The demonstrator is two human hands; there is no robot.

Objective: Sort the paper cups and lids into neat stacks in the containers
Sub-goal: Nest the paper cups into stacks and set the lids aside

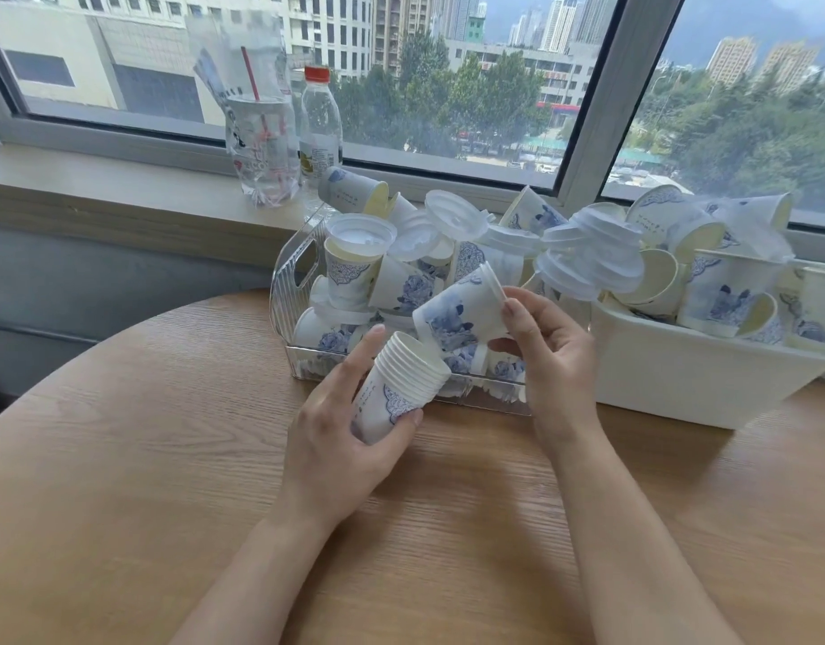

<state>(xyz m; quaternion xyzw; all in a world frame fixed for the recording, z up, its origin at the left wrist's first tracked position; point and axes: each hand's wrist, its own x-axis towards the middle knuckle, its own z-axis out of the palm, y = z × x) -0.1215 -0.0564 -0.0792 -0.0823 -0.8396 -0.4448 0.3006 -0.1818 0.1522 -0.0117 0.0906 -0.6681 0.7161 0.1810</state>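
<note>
My left hand grips a nested stack of white paper cups with blue flower print, tilted with the mouths up and to the right. My right hand pinches a single blue-printed cup by its rim, lying on its side just above the stack's mouth. Behind them a clear plastic bin holds a jumble of cups and translucent lids. A cream bin at the right is also heaped with cups, and a stack of lids leans over its left edge.
The round wooden table spreads in front of the bins. On the windowsill stand a clear drink cup with a red straw and a plastic bottle with a red cap. The window is close behind the bins.
</note>
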